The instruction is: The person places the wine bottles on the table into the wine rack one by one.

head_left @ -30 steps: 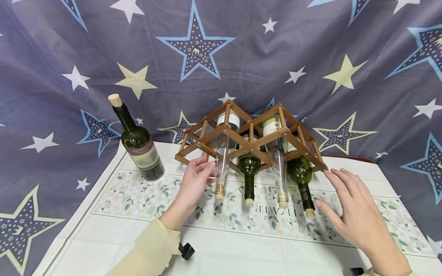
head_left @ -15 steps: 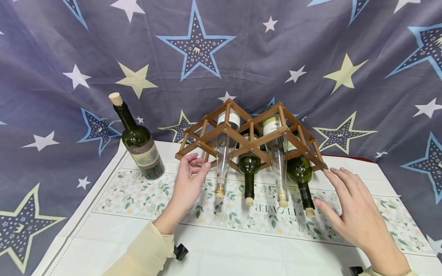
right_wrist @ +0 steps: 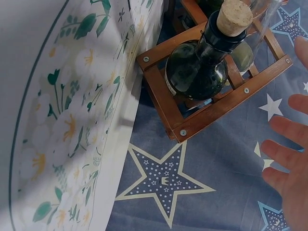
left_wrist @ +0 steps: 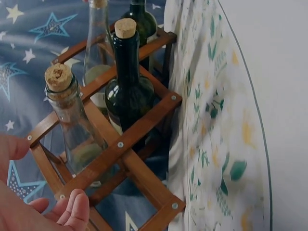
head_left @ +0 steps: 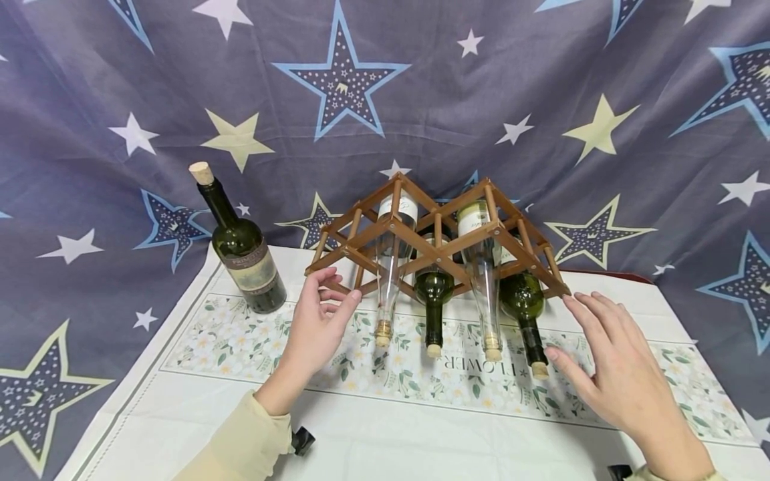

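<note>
A wooden folding wine rack [head_left: 368, 238] stands on the table. Lying in it, corked necks toward me, are two clear bottles, one left [head_left: 388, 287] and one right [head_left: 488, 294], and two green bottles, one in the middle [head_left: 434, 287] and one at the right end [head_left: 523, 298]. My left hand [head_left: 315, 327] is at the rack's left front corner, fingers loosely bent, with nothing held; whether the fingertips touch the wood is unclear. Beside the right corner, my right hand [head_left: 625, 367] has its fingers spread, fingertips close to the frame and thumb near the green bottle's neck.
A dark green corked wine bottle [head_left: 246, 260] stands upright on the table to the left of the rack. The tablecloth [head_left: 421, 441] is white with a floral band. A star-patterned curtain [head_left: 421, 120] hangs right behind the rack.
My left hand has moved left, from beside the left clear bottle's neck to the rack's left corner. My right hand, the rack and the bottles stay practically where they were.
</note>
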The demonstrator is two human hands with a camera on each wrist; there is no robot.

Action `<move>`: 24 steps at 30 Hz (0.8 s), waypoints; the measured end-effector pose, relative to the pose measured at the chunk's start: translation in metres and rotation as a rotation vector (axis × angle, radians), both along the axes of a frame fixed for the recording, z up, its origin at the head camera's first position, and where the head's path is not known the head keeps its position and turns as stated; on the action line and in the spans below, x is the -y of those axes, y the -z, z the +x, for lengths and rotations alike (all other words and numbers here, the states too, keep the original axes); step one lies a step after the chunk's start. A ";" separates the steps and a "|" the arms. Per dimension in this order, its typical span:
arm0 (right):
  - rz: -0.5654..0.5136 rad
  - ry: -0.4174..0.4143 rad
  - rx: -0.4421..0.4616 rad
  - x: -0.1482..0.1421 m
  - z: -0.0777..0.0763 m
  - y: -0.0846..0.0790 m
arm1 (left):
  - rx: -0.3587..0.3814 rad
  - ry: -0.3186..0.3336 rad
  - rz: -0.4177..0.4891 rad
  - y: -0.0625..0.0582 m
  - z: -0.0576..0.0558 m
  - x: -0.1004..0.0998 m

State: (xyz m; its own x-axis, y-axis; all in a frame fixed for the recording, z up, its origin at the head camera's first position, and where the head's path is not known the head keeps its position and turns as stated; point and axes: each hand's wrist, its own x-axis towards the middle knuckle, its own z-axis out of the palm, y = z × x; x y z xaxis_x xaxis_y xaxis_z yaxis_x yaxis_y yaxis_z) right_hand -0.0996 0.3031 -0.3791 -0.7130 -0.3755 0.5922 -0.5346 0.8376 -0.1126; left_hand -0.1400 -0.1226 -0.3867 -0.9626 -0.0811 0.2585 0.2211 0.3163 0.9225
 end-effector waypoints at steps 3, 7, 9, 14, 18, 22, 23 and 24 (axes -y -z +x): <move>-0.006 -0.005 -0.013 0.001 0.000 0.000 | -0.017 0.000 -0.015 0.000 0.003 0.005; -0.014 -0.012 -0.029 0.001 0.000 0.000 | -0.042 -0.032 -0.035 0.001 0.004 0.013; -0.015 -0.015 -0.035 0.002 0.000 0.000 | -0.058 -0.059 -0.043 -0.003 0.007 0.015; -0.008 -0.008 -0.022 0.001 0.001 0.000 | -0.096 -0.143 -0.081 -0.005 0.008 0.023; -0.010 -0.012 -0.021 0.002 0.001 0.000 | -0.150 -0.202 -0.124 0.006 0.003 0.036; -0.018 -0.024 -0.037 0.003 0.000 0.000 | -0.198 -0.253 -0.145 0.012 0.000 0.045; -0.021 -0.026 -0.041 0.003 0.000 0.000 | -0.204 -0.266 -0.150 0.012 -0.001 0.047; -0.022 -0.027 -0.044 0.003 0.000 0.000 | -0.209 -0.279 -0.156 0.013 -0.001 0.049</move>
State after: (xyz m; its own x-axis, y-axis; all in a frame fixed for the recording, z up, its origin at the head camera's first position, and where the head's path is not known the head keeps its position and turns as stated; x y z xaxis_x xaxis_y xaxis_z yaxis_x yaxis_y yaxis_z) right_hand -0.0992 0.2997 -0.3796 -0.6760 -0.3804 0.6312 -0.5615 0.8206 -0.1067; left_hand -0.1413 -0.1715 -0.3999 -0.8341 -0.2769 0.4770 0.2850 0.5241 0.8026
